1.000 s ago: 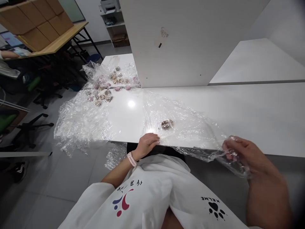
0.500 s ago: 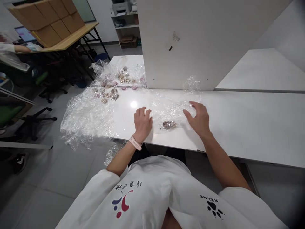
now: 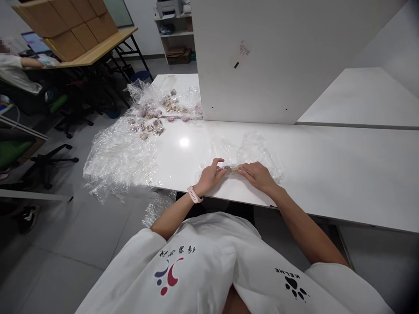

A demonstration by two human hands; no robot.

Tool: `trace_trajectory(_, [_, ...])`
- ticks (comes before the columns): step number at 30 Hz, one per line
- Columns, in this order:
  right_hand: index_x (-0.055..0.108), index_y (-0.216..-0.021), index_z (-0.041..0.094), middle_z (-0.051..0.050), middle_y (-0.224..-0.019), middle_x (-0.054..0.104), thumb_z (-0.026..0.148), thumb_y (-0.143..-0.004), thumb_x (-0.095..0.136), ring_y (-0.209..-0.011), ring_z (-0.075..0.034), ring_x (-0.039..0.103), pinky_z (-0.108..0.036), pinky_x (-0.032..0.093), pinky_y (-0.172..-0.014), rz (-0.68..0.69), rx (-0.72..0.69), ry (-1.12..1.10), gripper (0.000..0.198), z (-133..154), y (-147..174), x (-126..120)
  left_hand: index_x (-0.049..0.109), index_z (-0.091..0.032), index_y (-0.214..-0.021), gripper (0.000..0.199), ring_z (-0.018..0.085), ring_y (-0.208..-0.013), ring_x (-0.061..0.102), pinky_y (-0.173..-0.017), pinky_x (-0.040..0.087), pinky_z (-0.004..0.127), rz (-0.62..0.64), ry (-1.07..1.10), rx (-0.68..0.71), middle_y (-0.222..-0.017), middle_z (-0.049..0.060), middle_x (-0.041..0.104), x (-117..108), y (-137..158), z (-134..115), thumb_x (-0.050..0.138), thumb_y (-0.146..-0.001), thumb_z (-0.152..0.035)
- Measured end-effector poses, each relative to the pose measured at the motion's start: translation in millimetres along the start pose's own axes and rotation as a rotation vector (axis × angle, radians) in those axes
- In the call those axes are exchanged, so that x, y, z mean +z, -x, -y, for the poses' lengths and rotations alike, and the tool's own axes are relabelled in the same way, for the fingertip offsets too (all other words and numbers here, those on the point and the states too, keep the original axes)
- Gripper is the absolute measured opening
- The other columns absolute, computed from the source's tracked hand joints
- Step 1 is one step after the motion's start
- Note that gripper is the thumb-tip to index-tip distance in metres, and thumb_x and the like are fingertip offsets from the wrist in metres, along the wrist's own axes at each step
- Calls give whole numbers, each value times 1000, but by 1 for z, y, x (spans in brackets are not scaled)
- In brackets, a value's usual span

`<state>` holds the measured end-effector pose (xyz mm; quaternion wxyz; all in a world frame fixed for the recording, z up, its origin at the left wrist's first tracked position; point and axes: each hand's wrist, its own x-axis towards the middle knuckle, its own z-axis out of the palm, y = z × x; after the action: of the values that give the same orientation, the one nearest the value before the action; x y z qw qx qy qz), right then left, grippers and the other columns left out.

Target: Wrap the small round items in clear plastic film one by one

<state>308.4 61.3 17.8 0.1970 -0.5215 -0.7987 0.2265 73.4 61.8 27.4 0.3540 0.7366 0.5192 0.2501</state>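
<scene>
Head view, only one. Small wrapped piece (image 3: pixel 233 169) sits just below and right of frame centre, directly between the two hands, touching both. Shows as a narrow greyish-brown strip in clear plastic; its ends run under the fingers, so full shape is hidden. Left hand (image 3: pixel 211 176) is at the piece's left end, thumb along it, index finger lifted and bent clear, remaining fingers mostly out of sight; grips that end. Right hand (image 3: pixel 258 175) is at the right end, fingers bunched together, pinching it. Hands are near each other, fingertips apart, with the middle of the piece visible in the gap. Both are low over the near edge of the white table (image 3: pixel 343 174).

Clear film (image 3: pixel 257 148) spreads over the tabletop just above the hands in the frame, reaching right past the right hand. Pale pink wristband (image 3: pixel 195 194) on left wrist. White shirt (image 3: pixel 209 257) fills bottom centre.

Left of centre: big crumpled heap of plastic (image 3: pixel 119 152), hanging over the table edge, with small brown and pink pieces (image 3: pixel 153 127) at its upper right, well apart from the hands. White panel (image 3: pixel 248 65) stands upright at top centre. Upper left: cardboard boxes (image 3: pixel 72 35) on a wooden desk (image 3: pixel 90 54), another person's arm (image 3: pixel 31 63) beside them.
</scene>
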Motion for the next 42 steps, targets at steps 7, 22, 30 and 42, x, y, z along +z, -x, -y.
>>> trace_trajectory(7, [63, -83, 21, 4, -52, 55, 50, -83, 58, -47, -12, 50, -25, 38, -51, 132, 315, -384, 30, 12, -24, -1, 56, -18, -114, 26, 25, -91, 65, -75, 48, 35, -153, -400, -61, -98, 10, 69, -8, -3, -10, 60, -92, -29])
trace_trajectory(22, [55, -73, 20, -1, -73, 59, 63, -93, 38, -66, -15, 49, -27, 34, -59, 325, 200, -295, 50, 25, 10, -15, 68, -20, -97, 26, 20, -74, 64, -66, 45, 29, 136, -251, 49, -79, 4, 69, -8, 10, -2, 52, -96, -42])
trace_trajectory(30, [46, -57, 19, -1, -58, 52, 58, -93, 37, -57, -13, 42, -28, 28, -57, 262, 294, -197, 53, 30, 25, -7, 65, -20, -108, 23, 25, -98, 67, -81, 54, 39, 51, -213, -35, -104, 9, 72, -19, 18, -19, 56, -90, -32])
trace_trajectory(42, [62, -72, 19, -4, -75, 66, 57, -92, 45, -70, -17, 54, -29, 37, -66, -74, 357, -174, 46, 29, 28, 10, 49, -14, -143, 54, 27, -146, 36, -121, 27, 47, -208, -173, -11, -150, 14, 48, 28, 16, 12, 40, -89, -8])
